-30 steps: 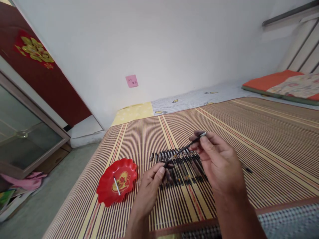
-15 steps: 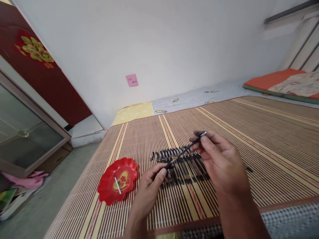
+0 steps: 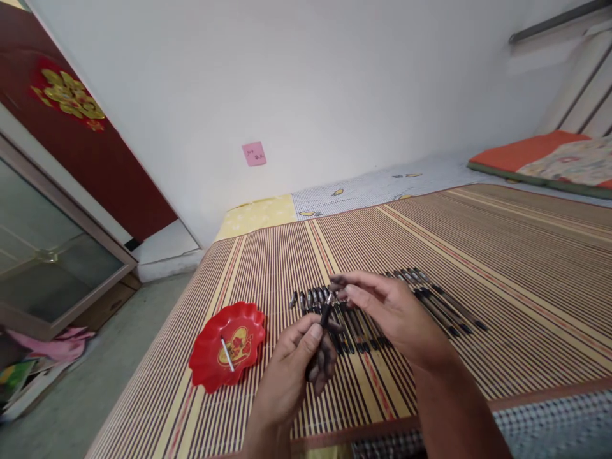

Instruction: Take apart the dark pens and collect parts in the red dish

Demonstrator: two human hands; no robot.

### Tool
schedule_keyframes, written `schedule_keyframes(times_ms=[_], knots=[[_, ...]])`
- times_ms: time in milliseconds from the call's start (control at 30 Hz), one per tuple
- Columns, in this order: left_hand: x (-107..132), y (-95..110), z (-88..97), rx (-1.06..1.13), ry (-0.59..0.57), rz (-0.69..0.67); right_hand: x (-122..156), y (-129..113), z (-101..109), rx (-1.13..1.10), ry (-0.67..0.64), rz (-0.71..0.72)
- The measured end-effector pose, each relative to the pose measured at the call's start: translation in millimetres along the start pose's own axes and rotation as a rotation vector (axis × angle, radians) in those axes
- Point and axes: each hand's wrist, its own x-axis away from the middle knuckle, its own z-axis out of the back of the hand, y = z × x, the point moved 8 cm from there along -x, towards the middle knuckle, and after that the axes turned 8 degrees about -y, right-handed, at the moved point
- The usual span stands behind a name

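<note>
My left hand (image 3: 299,363) is closed round a short black pen part (image 3: 324,322), held upright near the mat's front. My right hand (image 3: 382,312) pinches the top of that same piece with thumb and forefinger. Just behind both hands, a row of several black pens (image 3: 363,325) lies side by side on the striped bamboo mat (image 3: 430,242). More black pens (image 3: 440,303) lie to the right of my right hand. A red scalloped plate (image 3: 227,347) with a thin white refill (image 3: 226,354) in it sits left of my left hand.
The mat covers a bed with a yellow and checked sheet (image 3: 296,207) along the white wall. An orange cushion (image 3: 549,156) lies at the far right. A glass-fronted cabinet (image 3: 48,255) and papers on the floor stand to the left.
My right hand has dropped down and left toward my left hand. The long pen held stretched between both hands now shows only as a short piece at my left fingers. More pens show on the right.
</note>
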Motion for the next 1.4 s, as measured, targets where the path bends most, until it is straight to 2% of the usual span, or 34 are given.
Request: schedule_keyframes(times_ms=[100,167,400,633,833,1067,1400], knots=[[-1.3,0.2,2.2,0.068,0.034,0.016,0.9,2.6,11.6,0.004,0.105,-0.013],[-2.1,-0.2,3.2,0.09,0.049,0.028,0.2,3.3,11.9,-0.001,0.122,-0.009],[-4.7,-3.1,-2.9,0.193,0.007,0.027,-6.0,6.4,-12.5,0.0,-0.007,0.018],[-3.1,-7.0,-8.3,0.268,0.009,0.077,-6.2,15.8,-18.2,-0.115,-0.064,-0.033],[-3.4,-6.4,-8.2,0.302,0.021,0.061,-7.8,17.7,-16.7,-0.132,-0.052,-0.041],[-3.0,-6.0,-3.0,0.316,0.071,0.068,-8.8,25.8,-14.5,-0.371,0.059,-0.056],[-1.7,-3.8,-6.8,0.305,0.072,0.075,-9.7,23.7,-15.6,-0.249,-0.006,-0.096]])
